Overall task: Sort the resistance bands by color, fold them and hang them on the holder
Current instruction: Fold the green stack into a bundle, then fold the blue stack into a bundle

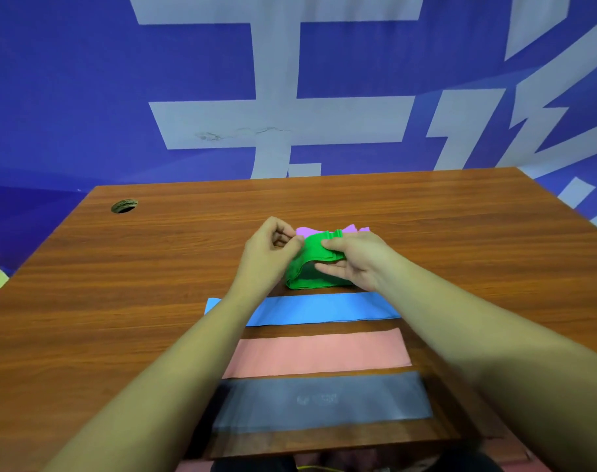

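A green resistance band [310, 264] is bunched into folds at the middle of the wooden table [154, 267]. My left hand [268, 253] pinches its left end and my right hand [355, 258] grips its right side between thumb and fingers. A purple band [307, 230] lies just behind it, mostly hidden. Nearer me, three bands lie flat in a row: blue [317, 310], pink [319, 352], then grey [324, 401] at the front edge. No holder is in view.
A round cable hole [124, 206] sits at the table's far left corner. A blue wall with large pale characters [276, 120] stands right behind the table. The table's edges fall away on the left and right.
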`<state>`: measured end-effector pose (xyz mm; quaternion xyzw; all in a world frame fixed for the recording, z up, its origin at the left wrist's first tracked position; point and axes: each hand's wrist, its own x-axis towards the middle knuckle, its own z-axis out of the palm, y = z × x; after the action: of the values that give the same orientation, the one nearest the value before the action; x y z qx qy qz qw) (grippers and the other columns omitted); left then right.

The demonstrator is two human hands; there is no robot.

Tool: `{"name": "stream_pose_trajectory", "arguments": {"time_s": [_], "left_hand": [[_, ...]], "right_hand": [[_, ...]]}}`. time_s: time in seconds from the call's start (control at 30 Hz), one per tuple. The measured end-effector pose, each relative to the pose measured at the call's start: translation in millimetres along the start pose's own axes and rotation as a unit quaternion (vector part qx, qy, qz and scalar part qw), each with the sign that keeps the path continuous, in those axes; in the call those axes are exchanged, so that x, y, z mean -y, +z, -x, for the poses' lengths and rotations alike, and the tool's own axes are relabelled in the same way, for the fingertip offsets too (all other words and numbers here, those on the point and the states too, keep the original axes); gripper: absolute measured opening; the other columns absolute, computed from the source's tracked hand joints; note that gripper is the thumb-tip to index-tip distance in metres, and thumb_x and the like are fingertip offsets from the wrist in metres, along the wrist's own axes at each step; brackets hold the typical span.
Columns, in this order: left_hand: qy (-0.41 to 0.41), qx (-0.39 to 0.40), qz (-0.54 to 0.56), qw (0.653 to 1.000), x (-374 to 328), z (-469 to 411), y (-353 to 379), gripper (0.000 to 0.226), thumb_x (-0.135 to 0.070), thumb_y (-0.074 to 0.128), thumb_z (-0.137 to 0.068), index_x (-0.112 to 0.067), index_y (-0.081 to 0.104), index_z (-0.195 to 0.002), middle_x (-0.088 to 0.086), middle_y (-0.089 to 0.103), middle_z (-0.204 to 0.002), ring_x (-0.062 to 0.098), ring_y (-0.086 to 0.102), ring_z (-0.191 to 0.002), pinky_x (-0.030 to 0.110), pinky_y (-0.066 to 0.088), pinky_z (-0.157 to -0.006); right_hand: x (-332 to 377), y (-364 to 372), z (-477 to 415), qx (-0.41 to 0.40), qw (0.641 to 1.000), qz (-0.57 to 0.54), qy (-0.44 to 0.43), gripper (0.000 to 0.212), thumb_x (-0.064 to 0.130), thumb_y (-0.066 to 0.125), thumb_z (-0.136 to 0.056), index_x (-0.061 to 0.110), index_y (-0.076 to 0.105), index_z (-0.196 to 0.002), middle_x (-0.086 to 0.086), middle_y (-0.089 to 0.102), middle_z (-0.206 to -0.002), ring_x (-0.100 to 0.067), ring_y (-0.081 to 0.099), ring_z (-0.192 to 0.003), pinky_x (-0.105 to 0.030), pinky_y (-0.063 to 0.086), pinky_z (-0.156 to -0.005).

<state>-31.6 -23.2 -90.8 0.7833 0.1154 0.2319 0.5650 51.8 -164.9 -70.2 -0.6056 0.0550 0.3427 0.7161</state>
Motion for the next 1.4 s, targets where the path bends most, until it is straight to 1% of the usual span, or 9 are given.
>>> {"name": "stream_pose_trajectory", "arguments": {"time_s": [0.13,0.23,0.37,0.5,0.67,0.8,0.97,1.23,1.4], "left_hand": [[0.001,0.155,-0.074,0.985,13.7,-8.5,2.1,0.053,-0.024,0.084,-0.074,-0.022,0.054,-0.117,-0.012,0.061,-0.114,0.0,0.058,-0.103,0.015,0.045,-0.086],[-0.001,0.244,-0.13,0.961,20.2,-13.6,9.9,0.062,-0.023,0.085,-0.072,-0.031,0.052,-0.124,-0.017,0.062,-0.118,-0.003,0.061,-0.103,0.024,0.05,-0.091],[-0.01,0.258,-0.176,0.95,24.4,-19.1,19.4,0.055,-0.028,0.079,-0.073,-0.032,0.052,-0.121,-0.009,0.065,-0.113,0.014,0.064,-0.101,0.04,0.054,-0.088],[-0.007,0.26,-0.195,0.946,24.8,-18.8,24.3,0.045,-0.021,0.074,-0.076,-0.03,0.05,-0.113,-0.001,0.063,-0.102,0.018,0.06,-0.086,0.035,0.051,-0.074],[-0.004,0.24,-0.18,0.954,27.0,-21.6,16.8,0.043,-0.022,0.072,-0.072,-0.031,0.051,-0.109,0.004,0.063,-0.1,0.014,0.056,-0.076,0.043,0.053,-0.075],[0.016,0.243,-0.216,0.946,29.4,-24.1,8.1,0.041,-0.02,0.075,-0.073,-0.029,0.053,-0.107,0.0,0.062,-0.101,0.013,0.054,-0.078,0.039,0.05,-0.074],[0.04,0.242,-0.264,0.933,37.4,-20.1,-0.1,0.046,-0.029,0.082,-0.074,-0.03,0.051,-0.109,-0.011,0.058,-0.104,0.004,0.052,-0.087,0.025,0.04,-0.071],[0.058,0.232,-0.306,0.921,42.5,-13.1,-4.9,0.047,-0.037,0.08,-0.077,-0.028,0.059,-0.118,-0.012,0.053,-0.116,0.008,0.047,-0.104,0.019,0.035,-0.08],[0.016,0.182,-0.22,0.958,33.0,-6.2,-30.4,0.019,-0.028,0.073,-0.084,-0.03,0.065,-0.102,-0.009,0.065,-0.1,0.008,0.061,-0.092,0.022,0.048,-0.082]], "right_hand": [[13.1,-12.6,0.0,0.0,0.999,0.029,-0.023,0.019,0.0,0.059,-0.092,-0.003,0.061,-0.111,-0.021,0.069,-0.11,-0.032,0.071,-0.093,-0.038,0.061,-0.069],[25.1,-27.4,5.2,0.026,0.999,0.023,-0.035,0.011,0.001,0.059,-0.092,0.0,0.064,-0.102,-0.019,0.071,-0.104,-0.03,0.072,-0.089,-0.035,0.06,-0.066],[32.4,-49.7,8.0,0.04,0.998,0.017,-0.044,0.016,0.002,0.059,-0.092,-0.001,0.064,-0.107,-0.018,0.071,-0.106,-0.029,0.071,-0.096,-0.033,0.059,-0.067],[26.6,-70.3,0.7,-0.032,0.991,0.116,-0.056,0.014,0.006,0.062,-0.092,0.002,0.063,-0.105,-0.016,0.07,-0.11,-0.024,0.069,-0.099,-0.031,0.058,-0.069],[4.1,-78.5,-10.7,-0.128,0.944,0.291,-0.082,0.014,0.008,0.065,-0.089,0.01,0.056,-0.079,-0.015,0.069,-0.095,-0.023,0.068,-0.074,-0.027,0.056,-0.055],[-10.5,-71.0,-19.0,-0.178,0.881,0.414,-0.144,0.021,0.01,0.071,-0.08,0.011,0.053,-0.068,-0.013,0.058,-0.07,-0.027,0.058,-0.065,-0.04,0.048,-0.058],[-20.3,-64.7,-24.5,-0.194,0.83,0.496,-0.167,0.014,0.015,0.068,-0.085,0.002,0.064,-0.082,-0.009,0.067,-0.084,-0.023,0.061,-0.078,-0.032,0.044,-0.057],[-36.8,-66.7,-17.3,-0.228,0.784,0.526,-0.238,0.035,0.02,0.07,-0.086,0.013,0.052,-0.115,-0.009,0.053,-0.116,-0.026,0.054,-0.11,-0.042,0.051,-0.093],[-31.7,-53.6,9.1,-0.184,0.742,0.563,-0.314,0.025,0.017,0.06,-0.087,0.01,0.059,-0.111,-0.01,0.053,-0.111,-0.027,0.052,-0.107,-0.038,0.046,-0.092]]}}
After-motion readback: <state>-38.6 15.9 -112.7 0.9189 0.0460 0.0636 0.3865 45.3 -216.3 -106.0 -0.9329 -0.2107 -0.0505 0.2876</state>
